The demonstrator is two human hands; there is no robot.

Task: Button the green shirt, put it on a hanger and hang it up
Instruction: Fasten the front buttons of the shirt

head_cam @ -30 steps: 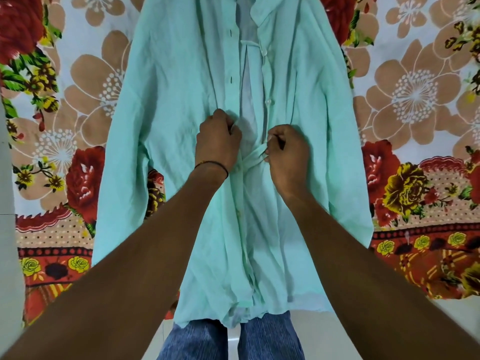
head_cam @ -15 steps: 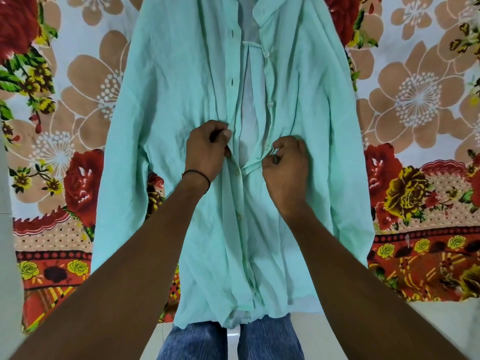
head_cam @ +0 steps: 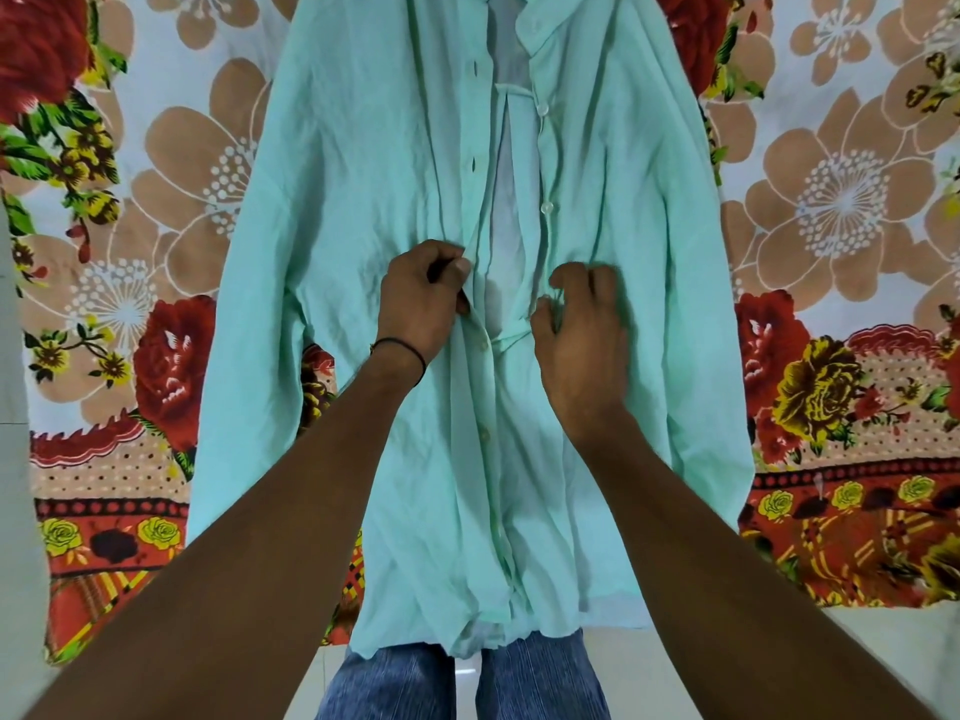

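Step in hand: buttoning, mid-placket. Hanger not in view, so hanging looks well off.

- green shirt (head_cam: 363, 200) lies flat, front up, on the floral bedsheet (head_cam: 156, 210), collar away from the person, hem nearest, just above the jeans (head_cam: 395, 683).
- Lower front looks closed: fastened buttons (head_cam: 485, 433) show on the overlapped edge below the hands. Above the hands the front gapes, pale inner cloth showing.
- left hand (head_cam: 421, 304), black wristband (head_cam: 402, 350), pinches the buttonhole edge between thumb and curled fingers.
- right hand (head_cam: 576, 335) has its fingers curled into the button-side edge, bunching the cloth. Slightly blurred, so I can't tell whether a button sits between the fingertips.
- Two open buttons (head_cam: 545, 207) sit up the right-side edge, with empty buttonholes (head_cam: 474, 166) opposite on the left-side edge.

Next move, my read: draw the two edges together at hand level, line the button up with its hole, push it through, then shift both hands up a slot. Cloth is thin and creased, so keep the placket taut or the hole folds shut. Watch for a skipped hole, since the edges sit offset.
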